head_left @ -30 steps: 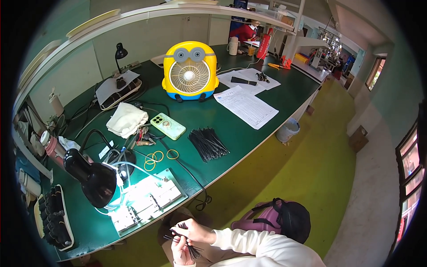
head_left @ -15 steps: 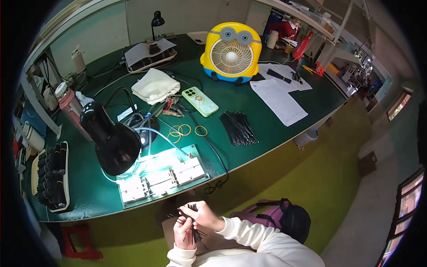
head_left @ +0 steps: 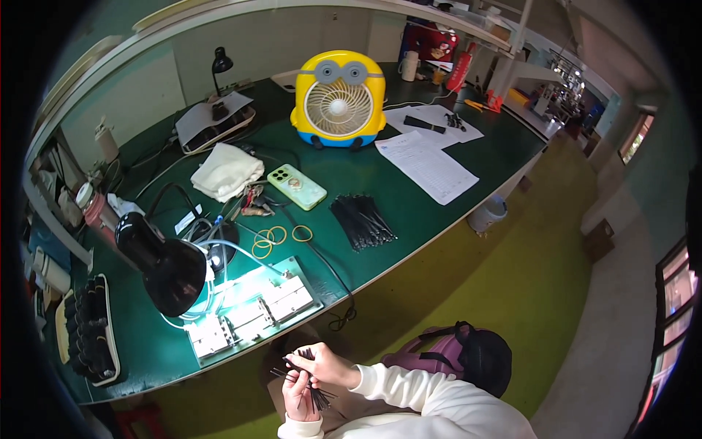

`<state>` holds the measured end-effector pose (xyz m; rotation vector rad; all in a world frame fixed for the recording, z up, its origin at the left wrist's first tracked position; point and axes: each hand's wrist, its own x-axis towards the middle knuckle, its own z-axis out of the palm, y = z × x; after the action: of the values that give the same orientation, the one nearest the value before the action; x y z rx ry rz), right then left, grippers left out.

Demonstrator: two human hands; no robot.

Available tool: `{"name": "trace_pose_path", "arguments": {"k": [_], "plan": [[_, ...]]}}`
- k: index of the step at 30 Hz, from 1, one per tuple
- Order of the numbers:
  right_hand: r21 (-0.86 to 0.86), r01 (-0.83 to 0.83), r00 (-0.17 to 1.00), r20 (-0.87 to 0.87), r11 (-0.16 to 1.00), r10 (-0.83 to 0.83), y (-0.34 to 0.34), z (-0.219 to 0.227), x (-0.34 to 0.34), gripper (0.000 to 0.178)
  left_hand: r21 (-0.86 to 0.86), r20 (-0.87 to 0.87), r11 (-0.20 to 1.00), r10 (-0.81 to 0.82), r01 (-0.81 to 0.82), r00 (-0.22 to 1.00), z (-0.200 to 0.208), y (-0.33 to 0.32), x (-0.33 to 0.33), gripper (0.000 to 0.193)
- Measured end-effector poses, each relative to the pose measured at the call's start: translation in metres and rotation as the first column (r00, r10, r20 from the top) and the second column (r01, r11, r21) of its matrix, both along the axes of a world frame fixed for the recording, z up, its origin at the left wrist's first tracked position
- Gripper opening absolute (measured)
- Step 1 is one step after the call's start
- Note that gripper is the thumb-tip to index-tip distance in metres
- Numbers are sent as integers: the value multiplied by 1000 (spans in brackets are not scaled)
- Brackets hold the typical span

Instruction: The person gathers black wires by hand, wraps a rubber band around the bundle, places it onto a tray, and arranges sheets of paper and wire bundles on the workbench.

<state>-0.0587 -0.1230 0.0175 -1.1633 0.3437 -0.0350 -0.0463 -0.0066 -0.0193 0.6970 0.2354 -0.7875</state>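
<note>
Over my lap, just off the table's front edge, my left hand (head_left: 295, 397) is closed around a bunch of thin black wires (head_left: 320, 399). Their ends stick out below and to the left of the fingers. My right hand (head_left: 327, 366) is pinched over the top of the same bunch, with its fingertips touching it. The fingers partly cover the wires, so their tips are hard to make out. A larger pile of similar black wires (head_left: 363, 222) lies on the green table (head_left: 409, 241). Beyond my hands, a metal fixture (head_left: 287, 294) with clamps sits under the lamp light.
A black desk lamp (head_left: 172, 272) leans over the fixture. Rubber bands (head_left: 302, 233), a phone (head_left: 297, 186), a white cloth (head_left: 227, 172) and paper sheets (head_left: 431, 172) lie behind. A yellow fan (head_left: 338, 107) stands further back. At left is a tray (head_left: 111, 336) of black bundles; a purple bag (head_left: 439, 354) is at right.
The view has turned, so the table's things sit further left, with the near ones lower. Both hands still hold the bunch, with the right hand slightly lower in the picture.
</note>
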Motion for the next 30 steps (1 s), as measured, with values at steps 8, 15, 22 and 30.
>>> {"name": "trace_pose_path", "arguments": {"k": [8, 15, 22, 30], "plan": [[-54, 1, 1000, 30, 999, 1, 1, -6, -7, 26, 5, 3, 1000, -15, 15, 1000, 1, 1, -5, 5], [-28, 4, 1000, 16, 1000, -3, 3, 1, -14, 22, -1, 3, 1000, 10, -10, 1000, 8, 3, -11, 6], [-148, 5, 1000, 10, 989, -3, 6, 20, 2, 21, 64, 119, 998, -20, 12, 993, 22, 3, 1, 12], [-250, 3, 999, -38, 968, -12, 3, 23, 27, 18, 52, -37, 997, 65, -63, 997, 27, 2, 19, 6]]}}
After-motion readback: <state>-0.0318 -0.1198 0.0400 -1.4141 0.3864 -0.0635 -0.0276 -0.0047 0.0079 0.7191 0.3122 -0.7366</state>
